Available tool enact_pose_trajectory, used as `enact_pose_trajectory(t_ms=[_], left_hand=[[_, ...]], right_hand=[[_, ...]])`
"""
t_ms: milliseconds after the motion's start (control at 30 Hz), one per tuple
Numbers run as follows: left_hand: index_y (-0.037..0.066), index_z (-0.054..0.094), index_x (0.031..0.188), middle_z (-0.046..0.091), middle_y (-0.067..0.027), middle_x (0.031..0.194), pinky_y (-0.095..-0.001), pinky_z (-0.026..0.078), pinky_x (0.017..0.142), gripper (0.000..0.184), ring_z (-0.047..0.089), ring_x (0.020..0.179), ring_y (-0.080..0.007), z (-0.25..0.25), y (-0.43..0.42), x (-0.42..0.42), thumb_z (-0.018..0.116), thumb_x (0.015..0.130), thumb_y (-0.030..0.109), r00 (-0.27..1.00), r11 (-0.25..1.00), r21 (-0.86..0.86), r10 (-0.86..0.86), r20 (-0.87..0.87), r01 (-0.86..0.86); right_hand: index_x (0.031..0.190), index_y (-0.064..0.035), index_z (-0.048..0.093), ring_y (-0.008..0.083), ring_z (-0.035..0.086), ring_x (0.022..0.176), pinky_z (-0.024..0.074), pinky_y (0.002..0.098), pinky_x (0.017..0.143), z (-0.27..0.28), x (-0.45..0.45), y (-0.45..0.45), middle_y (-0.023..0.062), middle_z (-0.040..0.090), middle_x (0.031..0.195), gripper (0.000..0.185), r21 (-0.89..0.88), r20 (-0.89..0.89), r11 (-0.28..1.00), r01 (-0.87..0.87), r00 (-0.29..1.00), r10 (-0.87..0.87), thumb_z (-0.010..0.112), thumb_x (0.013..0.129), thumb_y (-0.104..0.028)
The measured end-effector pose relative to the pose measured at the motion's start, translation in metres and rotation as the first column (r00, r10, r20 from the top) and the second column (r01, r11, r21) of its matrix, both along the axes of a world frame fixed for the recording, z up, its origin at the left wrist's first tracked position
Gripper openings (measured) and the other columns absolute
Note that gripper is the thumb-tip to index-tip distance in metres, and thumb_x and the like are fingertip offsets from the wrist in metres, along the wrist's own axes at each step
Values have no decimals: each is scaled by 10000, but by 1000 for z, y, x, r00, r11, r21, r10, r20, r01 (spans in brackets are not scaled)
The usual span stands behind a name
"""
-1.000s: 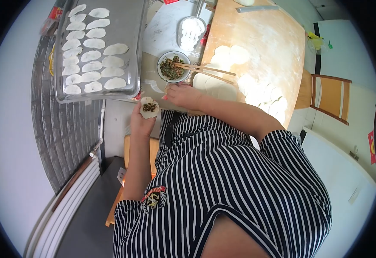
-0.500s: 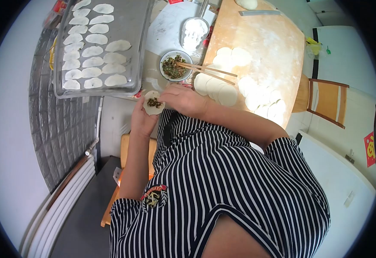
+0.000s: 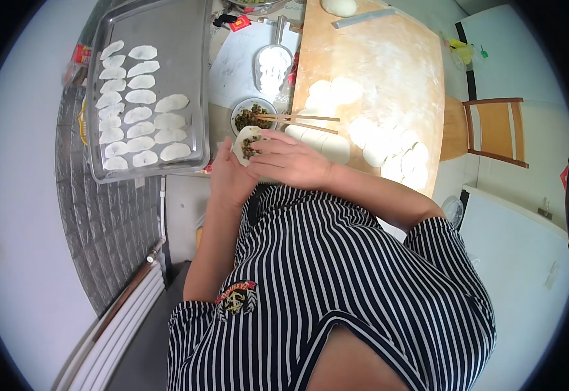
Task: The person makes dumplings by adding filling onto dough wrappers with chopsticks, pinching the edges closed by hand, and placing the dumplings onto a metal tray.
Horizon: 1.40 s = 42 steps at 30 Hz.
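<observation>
A round dumpling wrapper (image 3: 240,148) with dark green-brown filling (image 3: 250,144) on it lies between my two hands. My left hand (image 3: 230,177) supports it from below and at the left edge. From the right, my right hand (image 3: 294,161) reaches over the wrapper, its fingers at the right edge, partly covering the filling. Just beyond my hands stands a bowl (image 3: 234,116) of the same filling, with wooden chopsticks (image 3: 313,119) resting across its rim. Flat wrappers (image 3: 334,148) overlap on the floured wooden board (image 3: 388,72) beside my right hand.
To the left, a metal tray (image 3: 173,58) holds rows of folded dumplings (image 3: 141,114). Behind the bowl is a clear container of white flour (image 3: 273,68). A dough lump (image 3: 340,6) and a grey flat strip (image 3: 362,18) lie on the board. A chair (image 3: 498,132) stands at right.
My hands and the filled wrapper have moved right, closer to the bowl. My right fingers now reach further over the wrapper, which looks more tilted. The camera view has shifted slightly.
</observation>
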<state>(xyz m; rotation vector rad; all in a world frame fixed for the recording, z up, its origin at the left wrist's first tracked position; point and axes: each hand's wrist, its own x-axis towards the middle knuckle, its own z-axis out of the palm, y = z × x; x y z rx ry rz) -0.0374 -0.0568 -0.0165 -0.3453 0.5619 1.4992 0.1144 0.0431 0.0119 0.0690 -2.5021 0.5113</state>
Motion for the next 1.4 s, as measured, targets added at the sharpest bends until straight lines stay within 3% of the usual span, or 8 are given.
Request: enact_pose_trajectory(t_ms=[100,200,267,400,600,667,1200,1400], left_hand=[[-10,438,1325,556,-151,1274,-421,412,1037,439,534,1180,-285,-2,5,3,280,1054,296,999,998,57,-18,43,16],[-14,445,1320,561,-153,1271,-418,412,1038,432,535,1181,-286,-3,7,9,269,1055,277,719,959,-16,-222,-658,282],[-14,457,1296,566,-125,1253,-351,445,1005,407,560,1139,-234,2,11,12,276,1053,258,989,983,122,-131,-63,138],[-29,453,1292,561,-131,1256,-352,436,1011,405,550,1149,-226,23,24,21,282,1054,251,979,973,152,-188,78,175],[-22,462,1295,574,-114,1234,-352,449,988,365,564,1119,-209,62,28,32,429,1028,224,942,960,125,-214,-259,252],[1,485,1285,588,-84,1223,-314,447,972,344,572,1085,-162,77,29,40,547,981,152,608,922,-14,-267,-748,387],[36,554,1205,626,-77,1175,-317,464,951,363,572,1126,-164,126,19,51,696,872,63,474,882,182,-52,-879,434],[28,592,1189,660,-94,1089,-339,487,832,524,624,918,-202,128,31,41,769,802,335,-35,716,306,418,-908,627]], right_hand=[[1016,-41,691,260,601,1058,432,487,1055,6,9,5,69,661,1033,312,-15,-15,999,34,999,-34,662,708,-84],[1025,-47,694,244,602,1046,436,482,1054,8,14,7,56,661,1029,323,-11,-33,998,65,997,-65,666,706,-83],[999,-64,688,216,593,1042,408,446,1077,11,17,8,48,644,1004,286,-5,-62,994,106,992,-107,641,718,-90],[1000,-78,694,205,595,1018,418,440,1065,15,26,11,41,641,983,293,0,-121,991,130,984,-129,642,712,-81],[1012,-108,703,212,585,908,444,416,1002,40,35,8,27,641,905,262,-338,-65,864,373,906,-417,708,751,-87],[1006,-101,704,227,578,891,451,406,967,49,36,9,31,651,891,241,-468,-16,759,454,854,-521,733,767,-87],[936,-112,712,265,527,1110,407,418,1015,119,52,11,42,637,1049,226,-626,-165,735,259,877,-450,771,727,-50],[867,-87,689,295,523,1145,336,520,1097,132,60,7,76,633,1049,193,-614,-212,782,102,934,-288,798,708,-68]])
